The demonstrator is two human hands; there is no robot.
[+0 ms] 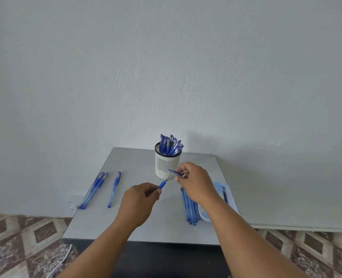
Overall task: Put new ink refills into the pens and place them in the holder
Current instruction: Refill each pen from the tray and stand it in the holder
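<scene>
Over the tabletop [138, 227], the left hand [139, 201] grips a pen [162, 185] barrel; the right hand [196, 182] pinches what looks like its cap [174, 172], just before the holder [167, 164].

Home room: plain wall [166, 67], patterned floor tiles [21, 237].

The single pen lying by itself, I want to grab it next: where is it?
In the head view, the single pen lies on the table's left half, between the pen cluster near the left edge and the left hand.
</scene>
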